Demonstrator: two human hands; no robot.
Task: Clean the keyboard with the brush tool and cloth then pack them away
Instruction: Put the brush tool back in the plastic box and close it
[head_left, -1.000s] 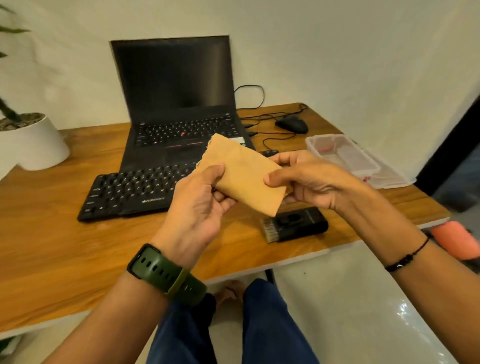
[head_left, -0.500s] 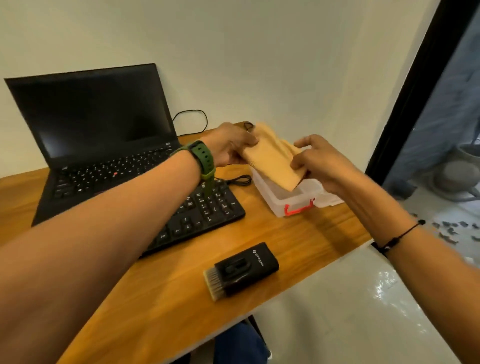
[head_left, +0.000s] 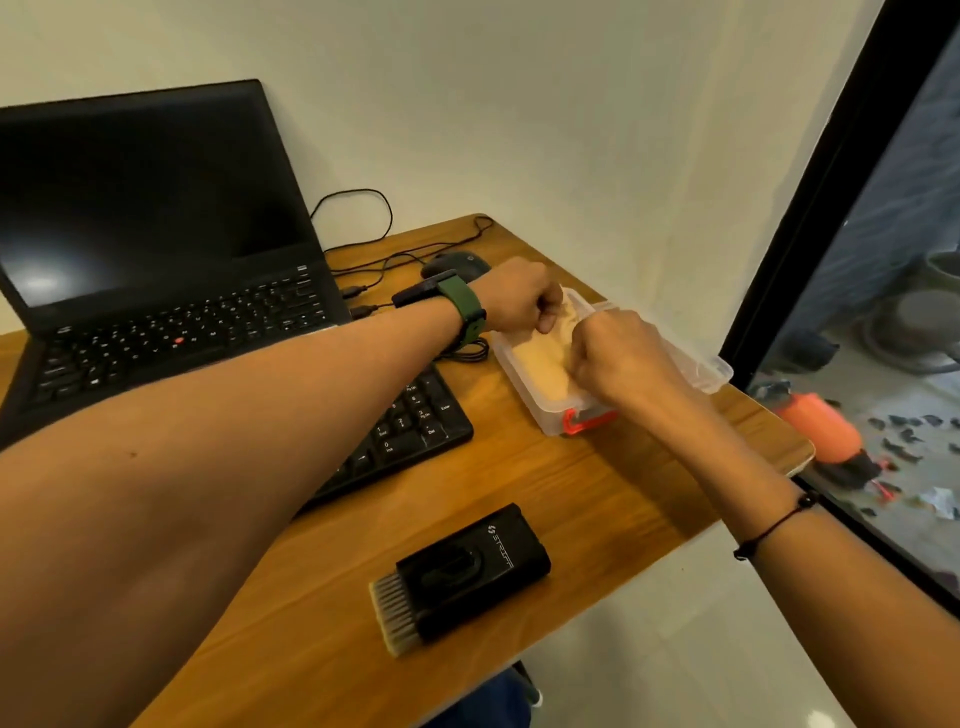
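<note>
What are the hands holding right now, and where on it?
Both the left hand and right hand pinch the tan cloth at its far end, pressing it into the clear box. Exact finger contact is hidden.

Left hand (head_left: 519, 299) and right hand (head_left: 618, 358) curled, close together

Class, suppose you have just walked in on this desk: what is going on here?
A person is packing away cleaning things. Both hands, the left hand and the right hand, press a tan cloth down into a clear plastic box with a red clasp at the right end of the wooden desk. The black brush tool lies untouched near the front edge, not yet packed. The keyboard sits in front of an open laptop.
</note>
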